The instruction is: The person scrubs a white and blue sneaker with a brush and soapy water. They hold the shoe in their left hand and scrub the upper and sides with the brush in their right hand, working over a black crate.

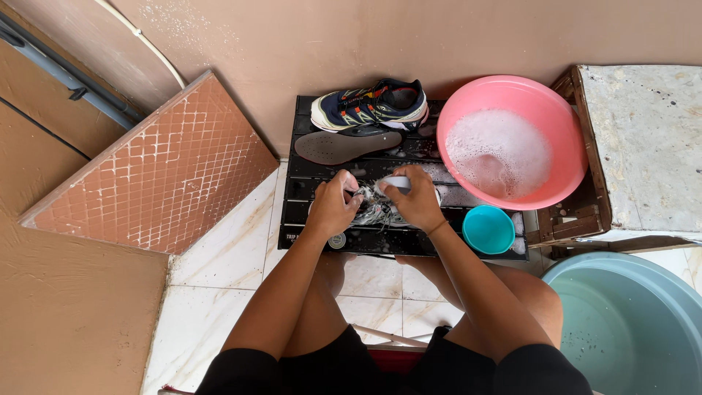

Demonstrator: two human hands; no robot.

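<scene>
On the black slatted table [314, 192], both hands [333, 205] [415, 201] clasp soapy laces [374, 212].

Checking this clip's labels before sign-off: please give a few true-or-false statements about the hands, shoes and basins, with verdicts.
1. Both hands, left hand and right hand, are on a sudsy shoe. True.
2. The pink basin is dry. False: it holds foamy water.
3. Another shoe lies by the wall, a loose insole in front of it. True.
4. The small teal cup sits inside the pink basin. False: it stands beside it, on the black rack.
</scene>
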